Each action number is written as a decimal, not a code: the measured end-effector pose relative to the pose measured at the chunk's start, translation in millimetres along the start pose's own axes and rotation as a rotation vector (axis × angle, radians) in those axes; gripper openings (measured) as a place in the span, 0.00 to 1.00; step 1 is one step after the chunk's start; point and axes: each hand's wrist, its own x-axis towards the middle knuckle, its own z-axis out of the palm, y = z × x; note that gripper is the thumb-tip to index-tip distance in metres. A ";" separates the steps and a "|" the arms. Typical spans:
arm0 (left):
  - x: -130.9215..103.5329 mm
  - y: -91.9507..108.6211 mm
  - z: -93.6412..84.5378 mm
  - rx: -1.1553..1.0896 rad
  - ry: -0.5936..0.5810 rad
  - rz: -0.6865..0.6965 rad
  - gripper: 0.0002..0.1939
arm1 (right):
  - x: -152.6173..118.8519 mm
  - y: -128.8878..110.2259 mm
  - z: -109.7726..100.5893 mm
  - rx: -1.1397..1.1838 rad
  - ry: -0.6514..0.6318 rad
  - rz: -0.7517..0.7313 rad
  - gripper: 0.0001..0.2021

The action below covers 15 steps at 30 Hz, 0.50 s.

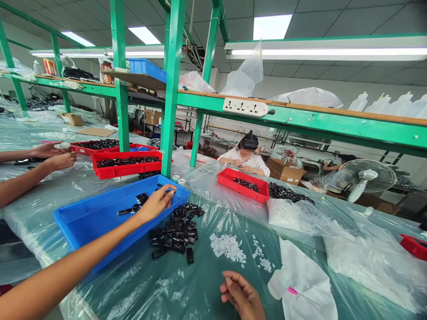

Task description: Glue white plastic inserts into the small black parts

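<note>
My left hand point(158, 202) is over the right end of a blue tray point(96, 222), its fingers pressed together around something dark I cannot make out. Several black pieces point(133, 207) lie in the tray below it. Beside the tray is a heap of black parts point(176, 231) on the plastic-covered table point(187, 295). Small white pieces point(228, 249) are scattered to the right of that heap. At the bottom edge, my right hand point(242, 293) hovers with curled fingers; whether it holds anything is hidden. A white cloth point(307, 284) with a pink-handled needle-like tool point(293, 291) lies to its right.
Red trays point(126, 165) of black parts stand behind the blue tray, another red tray point(243, 184) farther right. Green posts point(172, 89) rise from the table. Another person's hands point(60, 155) work at the left; a person point(246, 155) sits opposite. Bags point(370, 262) of white pieces lie right.
</note>
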 end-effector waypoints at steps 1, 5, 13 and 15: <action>5.3 -6.6 -8.3 0.170 0.051 -0.039 0.24 | 0.5 1.1 -0.8 0.007 0.014 0.003 0.23; 11.7 -20.8 -16.5 0.448 0.170 -0.089 0.25 | 3.7 3.5 -3.5 0.037 0.053 -0.014 0.26; 11.4 -9.9 63.2 0.517 -0.045 0.033 0.19 | 4.7 5.5 -1.2 -0.126 0.042 -0.065 0.26; 19.8 -9.6 89.1 0.502 -0.084 0.030 0.20 | 4.5 6.2 -0.7 -0.128 0.048 -0.079 0.24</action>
